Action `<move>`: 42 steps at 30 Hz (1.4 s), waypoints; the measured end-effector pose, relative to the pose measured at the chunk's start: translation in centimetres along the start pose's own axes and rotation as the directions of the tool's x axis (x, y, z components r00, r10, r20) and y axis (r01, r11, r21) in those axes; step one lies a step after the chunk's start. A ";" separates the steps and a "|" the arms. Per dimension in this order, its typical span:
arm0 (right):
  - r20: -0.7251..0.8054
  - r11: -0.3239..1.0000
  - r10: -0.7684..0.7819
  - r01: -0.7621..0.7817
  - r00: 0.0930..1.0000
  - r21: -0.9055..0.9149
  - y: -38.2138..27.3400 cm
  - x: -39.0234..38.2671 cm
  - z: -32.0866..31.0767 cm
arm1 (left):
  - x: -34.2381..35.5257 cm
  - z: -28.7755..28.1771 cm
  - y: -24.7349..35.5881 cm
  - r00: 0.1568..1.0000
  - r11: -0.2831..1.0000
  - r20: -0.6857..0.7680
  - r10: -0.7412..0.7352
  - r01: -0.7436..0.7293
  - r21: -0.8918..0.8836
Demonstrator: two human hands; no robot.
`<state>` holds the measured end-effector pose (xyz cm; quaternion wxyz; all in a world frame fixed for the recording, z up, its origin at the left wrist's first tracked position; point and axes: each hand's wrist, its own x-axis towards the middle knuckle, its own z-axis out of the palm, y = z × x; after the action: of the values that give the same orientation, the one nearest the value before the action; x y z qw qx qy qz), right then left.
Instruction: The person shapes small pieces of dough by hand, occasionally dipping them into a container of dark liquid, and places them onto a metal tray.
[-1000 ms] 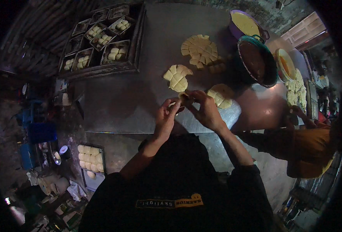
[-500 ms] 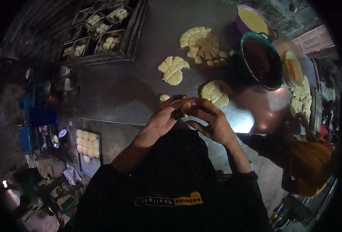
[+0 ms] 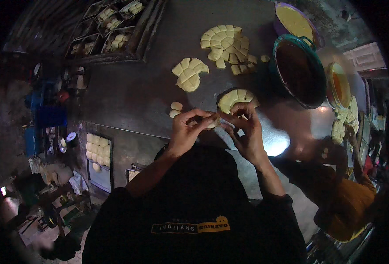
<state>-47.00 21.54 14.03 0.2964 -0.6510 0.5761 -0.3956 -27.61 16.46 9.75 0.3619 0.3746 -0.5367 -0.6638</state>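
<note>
On the grey metal table [image 3: 124, 99], a scored, pale-yellow dough slab [image 3: 233, 99] is laid. Between left hand [image 3: 185, 134] and right hand [image 3: 250, 135], fingertips nearly closed, a small pale dough lump [image 3: 213, 123] is apparently pinched; judged soft and light, it should be held by its edges.

A fisheye camera on the wearer's head, the left of a side-by-side pair, looks steeply down past the near, dark shirt [image 3: 190, 187] and both forearms [image 3: 152, 174] to the fingers [image 3: 189, 116] around mid-picture; its upright, very wide sweep takes in the bench [image 3: 128, 94] beyond and the floor [image 3: 294, 196] below, straight edges bowing toward the rim
</note>
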 end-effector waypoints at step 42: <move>0.129 0.935 0.324 -0.338 0.937 0.103 5.8 1.5 15.4 | 2.6 -13.6 -4.2 0.931 0.819 0.213 -0.296 0.133 0.559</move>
<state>-36.73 18.07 1.50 0.4299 -0.5456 0.6347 -0.3385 -17.04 8.83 3.35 0.0823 0.4176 -0.7012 -0.5719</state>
